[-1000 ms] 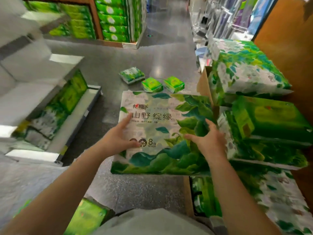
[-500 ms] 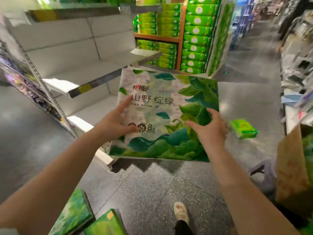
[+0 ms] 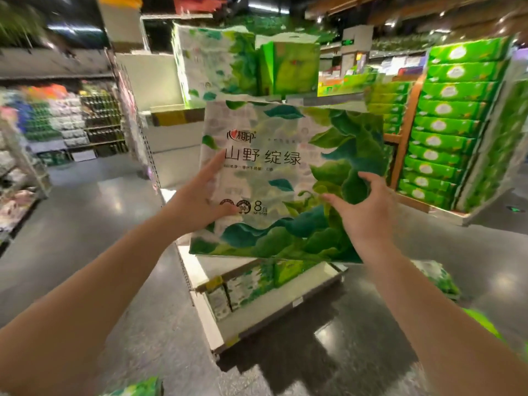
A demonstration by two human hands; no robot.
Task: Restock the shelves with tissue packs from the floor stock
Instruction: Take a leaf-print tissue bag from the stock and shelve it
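Observation:
I hold a large white-and-green leaf-print tissue pack [image 3: 288, 178] upright in front of me with both hands. My left hand [image 3: 200, 201] grips its left edge, thumb across the front. My right hand [image 3: 363, 212] grips its lower right part, fingers curled onto the front. Behind the pack stands the white shelf unit [image 3: 168, 132]. On an upper shelf sit a similar leaf-print pack [image 3: 211, 58] and a bright green pack [image 3: 291, 67]. The bottom shelf [image 3: 285, 298] below holds several packs lying in a row.
A wooden display [image 3: 457, 124] stacked with green tissue boxes stands at the right. Another leaf-print pack [image 3: 437, 275] lies on the dark floor at right, and a green pack [image 3: 137, 388] shows at the bottom edge. Colourful store shelves [image 3: 57, 121] line the left aisle.
I have turned from the floor stock towards the shelf unit and raised the pack higher, in front of the shelves. Both hands keep the same hold.

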